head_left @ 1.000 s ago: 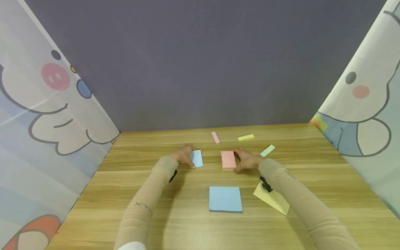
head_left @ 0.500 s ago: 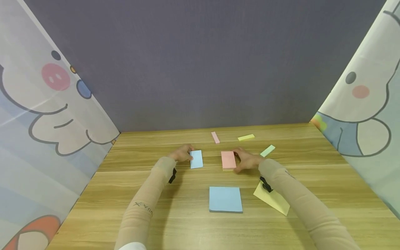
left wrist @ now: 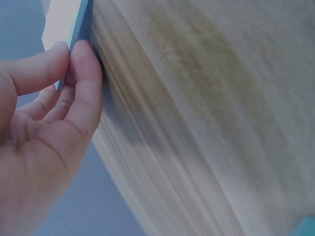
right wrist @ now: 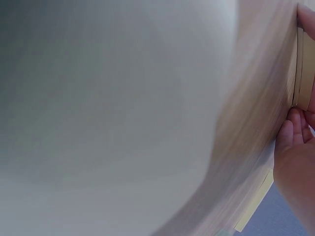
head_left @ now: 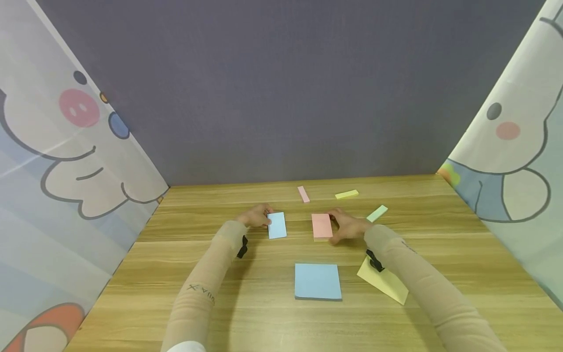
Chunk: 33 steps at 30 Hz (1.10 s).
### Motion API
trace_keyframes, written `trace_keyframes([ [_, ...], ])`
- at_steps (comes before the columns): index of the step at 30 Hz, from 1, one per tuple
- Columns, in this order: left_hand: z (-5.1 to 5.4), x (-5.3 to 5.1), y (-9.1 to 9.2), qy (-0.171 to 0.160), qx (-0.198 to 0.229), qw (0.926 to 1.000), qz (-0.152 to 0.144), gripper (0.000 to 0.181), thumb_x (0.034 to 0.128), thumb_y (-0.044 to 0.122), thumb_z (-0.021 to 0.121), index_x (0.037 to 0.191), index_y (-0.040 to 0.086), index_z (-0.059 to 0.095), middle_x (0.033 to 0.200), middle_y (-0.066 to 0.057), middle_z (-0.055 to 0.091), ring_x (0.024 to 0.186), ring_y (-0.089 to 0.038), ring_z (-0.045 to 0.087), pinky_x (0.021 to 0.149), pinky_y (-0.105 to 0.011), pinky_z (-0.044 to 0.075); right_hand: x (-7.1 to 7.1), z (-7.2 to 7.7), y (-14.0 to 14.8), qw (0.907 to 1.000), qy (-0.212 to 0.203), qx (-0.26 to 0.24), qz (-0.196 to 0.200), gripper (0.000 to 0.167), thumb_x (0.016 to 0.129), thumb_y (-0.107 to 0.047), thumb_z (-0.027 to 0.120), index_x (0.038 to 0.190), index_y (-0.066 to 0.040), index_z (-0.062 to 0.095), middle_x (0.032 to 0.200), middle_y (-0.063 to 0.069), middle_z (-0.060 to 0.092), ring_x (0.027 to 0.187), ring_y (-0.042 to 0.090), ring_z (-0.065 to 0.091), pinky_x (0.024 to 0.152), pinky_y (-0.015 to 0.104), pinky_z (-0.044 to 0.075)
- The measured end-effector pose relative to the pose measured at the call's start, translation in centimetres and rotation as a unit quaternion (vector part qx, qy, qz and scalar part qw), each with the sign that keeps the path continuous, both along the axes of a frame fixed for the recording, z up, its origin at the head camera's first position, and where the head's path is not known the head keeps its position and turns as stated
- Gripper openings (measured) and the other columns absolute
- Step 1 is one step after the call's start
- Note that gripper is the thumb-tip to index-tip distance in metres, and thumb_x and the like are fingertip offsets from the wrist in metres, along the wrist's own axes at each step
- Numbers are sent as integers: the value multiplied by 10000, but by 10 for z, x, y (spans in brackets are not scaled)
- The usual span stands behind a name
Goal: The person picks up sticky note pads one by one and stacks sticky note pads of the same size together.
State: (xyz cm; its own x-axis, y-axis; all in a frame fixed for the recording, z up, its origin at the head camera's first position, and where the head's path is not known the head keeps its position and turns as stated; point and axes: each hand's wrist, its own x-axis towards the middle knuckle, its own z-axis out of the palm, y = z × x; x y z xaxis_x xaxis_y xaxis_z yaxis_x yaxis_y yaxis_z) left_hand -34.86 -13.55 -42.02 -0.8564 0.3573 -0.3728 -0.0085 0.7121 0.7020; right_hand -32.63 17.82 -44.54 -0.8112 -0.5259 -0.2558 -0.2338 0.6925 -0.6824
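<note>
In the head view my left hand (head_left: 257, 216) pinches the left edge of a small light blue sticky note pad (head_left: 277, 225). The left wrist view shows the thumb and index finger of that hand (left wrist: 54, 108) on either face of the thin blue pad (left wrist: 64, 22), which looks raised along this edge. To its right, my right hand (head_left: 349, 226) grips a pink sticky note pad (head_left: 321, 225) by its near and far edges. A yellow layer shows under the pink. In the right wrist view, fingers and thumb span the stack's yellowish side (right wrist: 306, 69).
A larger blue square pad (head_left: 317, 281) lies nearer on the wooden table (head_left: 264, 318). A yellow sheet or pad (head_left: 384, 281) is partly under the right forearm. Narrow strips in pink (head_left: 303, 194), yellow (head_left: 346, 194) and green (head_left: 377, 213) lie farther back, before a grey panel (head_left: 281, 98).
My left hand's thumb has shifted from the small blue pad's near corner to its left edge, where it now pinches. The right hand has stayed on the pink pad.
</note>
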Motion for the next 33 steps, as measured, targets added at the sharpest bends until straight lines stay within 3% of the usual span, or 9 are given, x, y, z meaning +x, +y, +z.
trace_keyframes([
  [12, 5, -2, 2, -342, 594, 9973, 257, 403, 868, -45, 531, 1252, -62, 411, 1198, -207, 425, 824, -174, 534, 749, -265, 521, 0, 1, -1, 10000, 53, -54, -26, 973, 669, -182, 792, 1417, 27, 206, 1426, 198, 238, 1322, 365, 249, 1071, 512, 245],
  [19, 2, 0, 5, -601, 957, 9928, 401, 347, 897, -37, 491, 1235, -64, 419, 1010, -141, 488, 782, -181, 538, 732, -282, 527, 0, -1, -1, 10000, 25, -20, -48, 973, 669, -192, 797, 1421, 9, 212, 1434, 184, 234, 1332, 360, 240, 1071, 509, 248],
  [33, 2, 2, 12, -629, 1202, 9898, 435, 352, 893, 0, 511, 1233, -55, 435, 952, -110, 507, 788, -184, 549, 776, -297, 526, 1, 0, -1, 10000, 9, -36, -75, 974, 666, -195, 800, 1421, 1, 217, 1428, 178, 248, 1333, 356, 240, 1072, 511, 244],
])
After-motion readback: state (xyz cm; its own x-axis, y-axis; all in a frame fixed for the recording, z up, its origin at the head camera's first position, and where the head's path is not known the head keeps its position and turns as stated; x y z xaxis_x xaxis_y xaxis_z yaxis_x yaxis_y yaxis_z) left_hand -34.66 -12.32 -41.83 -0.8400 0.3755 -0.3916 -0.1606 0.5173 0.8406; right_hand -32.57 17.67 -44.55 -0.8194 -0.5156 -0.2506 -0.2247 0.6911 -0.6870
